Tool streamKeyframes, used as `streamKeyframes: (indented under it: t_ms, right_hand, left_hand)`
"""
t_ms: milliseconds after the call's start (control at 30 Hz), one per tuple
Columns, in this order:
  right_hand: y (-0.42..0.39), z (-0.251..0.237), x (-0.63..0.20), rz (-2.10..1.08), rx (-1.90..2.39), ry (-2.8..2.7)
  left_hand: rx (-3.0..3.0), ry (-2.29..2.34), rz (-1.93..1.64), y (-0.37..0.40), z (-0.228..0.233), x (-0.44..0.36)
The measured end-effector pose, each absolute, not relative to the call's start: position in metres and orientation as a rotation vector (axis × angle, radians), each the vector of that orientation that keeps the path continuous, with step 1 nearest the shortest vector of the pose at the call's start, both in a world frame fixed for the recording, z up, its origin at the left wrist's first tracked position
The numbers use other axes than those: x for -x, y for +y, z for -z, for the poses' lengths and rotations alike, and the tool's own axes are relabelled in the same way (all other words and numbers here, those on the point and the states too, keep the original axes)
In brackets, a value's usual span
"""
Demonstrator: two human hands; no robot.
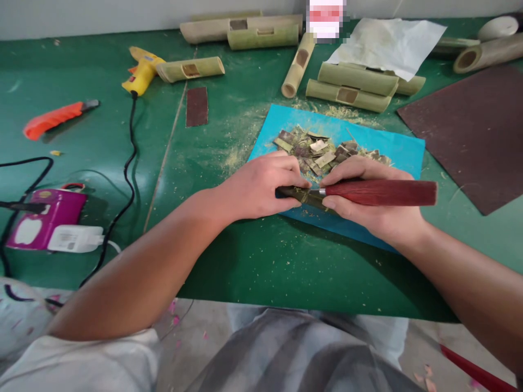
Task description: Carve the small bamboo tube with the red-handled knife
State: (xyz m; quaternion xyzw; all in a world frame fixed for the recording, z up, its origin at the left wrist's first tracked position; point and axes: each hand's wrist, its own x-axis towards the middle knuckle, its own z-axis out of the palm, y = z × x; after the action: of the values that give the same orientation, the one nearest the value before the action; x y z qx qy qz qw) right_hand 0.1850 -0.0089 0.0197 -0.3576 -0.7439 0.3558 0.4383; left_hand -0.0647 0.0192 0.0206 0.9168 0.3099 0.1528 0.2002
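Observation:
My left hand (267, 182) is closed around a dark length of bamboo (312, 200), pressing it down over the blue sheet (408, 155). In my right hand (376, 209) is a carving tool (379, 193) with a red wooden handle, lying nearly level and pointing left. Its metal tip meets the bamboo between my two hands, where thin shavings cling; the very edge of the blade is hard to make out. Just beyond my fingers lies a heap of bamboo chips (318, 149).
Behind the sheet lie notched bamboo tubes (347, 98) and white paper (388, 43). Brown sandpaper (469, 136) is at right. To the left are a yellow glue gun (143, 71) with its black cord, an orange utility knife (57, 118) and a purple power strip (36, 218).

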Motion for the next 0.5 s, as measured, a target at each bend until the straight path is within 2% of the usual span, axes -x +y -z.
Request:
streamKeyframes:
  t_ms: [200,500]
  right_hand:
    - [-0.008,-0.024,-0.182,-0.799,0.725,-1.925]
    - [-0.011,-0.015,-0.187,-0.684,0.819,-1.835]
  left_hand:
    - [-2.540,0.884,-0.392,0.020,-0.020,0.065]
    - [-2.530,0.895,-0.400,0.021,-0.019,0.066]
